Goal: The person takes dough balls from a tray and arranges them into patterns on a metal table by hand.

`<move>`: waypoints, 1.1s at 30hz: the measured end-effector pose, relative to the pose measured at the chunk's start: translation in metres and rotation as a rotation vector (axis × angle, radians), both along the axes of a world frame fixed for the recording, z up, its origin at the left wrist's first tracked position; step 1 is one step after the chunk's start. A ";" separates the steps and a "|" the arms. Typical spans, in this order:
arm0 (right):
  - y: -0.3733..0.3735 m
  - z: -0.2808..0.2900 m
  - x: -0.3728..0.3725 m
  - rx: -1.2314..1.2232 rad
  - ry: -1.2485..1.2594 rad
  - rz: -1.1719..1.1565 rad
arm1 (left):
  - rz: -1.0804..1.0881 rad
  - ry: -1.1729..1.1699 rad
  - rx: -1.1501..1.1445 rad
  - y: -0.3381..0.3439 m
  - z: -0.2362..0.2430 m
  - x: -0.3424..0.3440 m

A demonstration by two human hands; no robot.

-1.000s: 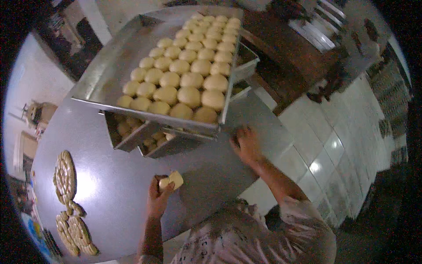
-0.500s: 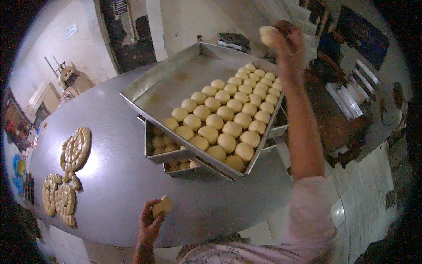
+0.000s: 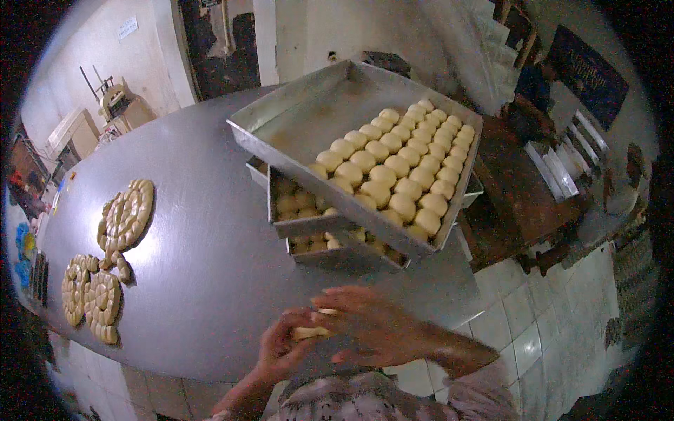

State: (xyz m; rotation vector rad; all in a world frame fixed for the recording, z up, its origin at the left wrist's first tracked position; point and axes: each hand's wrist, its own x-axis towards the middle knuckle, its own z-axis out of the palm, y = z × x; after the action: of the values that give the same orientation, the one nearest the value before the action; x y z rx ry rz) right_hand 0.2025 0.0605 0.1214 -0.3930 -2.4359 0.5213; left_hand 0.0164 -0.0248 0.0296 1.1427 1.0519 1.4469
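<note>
My left hand (image 3: 281, 345) and my right hand (image 3: 382, 326) meet low over the table's front edge. The left one is curled around a pale piece of dough (image 3: 309, 332). My right hand reaches across from the right, its fingers closed over another bit of dough (image 3: 326, 311) between the palms. Motion blurs the right fingers and partly hides the dough. Beyond the hands, rows of round dough balls (image 3: 397, 166) fill the right part of a deep metal tray (image 3: 281, 151). It rests crosswise on lower trays (image 3: 312, 226), which also hold dough balls.
Coils of cut dough pieces (image 3: 126, 216) lie on the left of the metal table (image 3: 203, 295). At the far right, metal pans (image 3: 554, 168) sit on a brown table (image 3: 495, 203), with a person (image 3: 533, 88) beside it. A doorway (image 3: 219, 52) opens in the back wall.
My right hand has come down from above the tray's far right corner, carrying dough, to meet my left hand. The left hand has moved slightly right. The view has shifted.
</note>
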 end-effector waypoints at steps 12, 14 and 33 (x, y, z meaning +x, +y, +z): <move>0.052 -0.190 0.086 0.059 -0.473 -1.143 | 0.206 -0.011 -0.269 -0.033 -0.073 -0.119; 0.076 -0.221 0.075 0.216 -0.361 -1.309 | 0.124 -0.016 -0.331 -0.023 -0.076 -0.098; 0.110 -0.209 0.150 -0.042 -0.298 -1.105 | 0.079 0.168 -0.392 0.033 -0.036 -0.035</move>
State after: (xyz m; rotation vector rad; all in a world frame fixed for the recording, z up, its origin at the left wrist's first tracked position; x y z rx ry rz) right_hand 0.3523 0.1706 -0.0873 -1.7622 -2.0255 0.0094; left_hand -0.0190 0.0084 -0.0067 0.9566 1.4392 1.1489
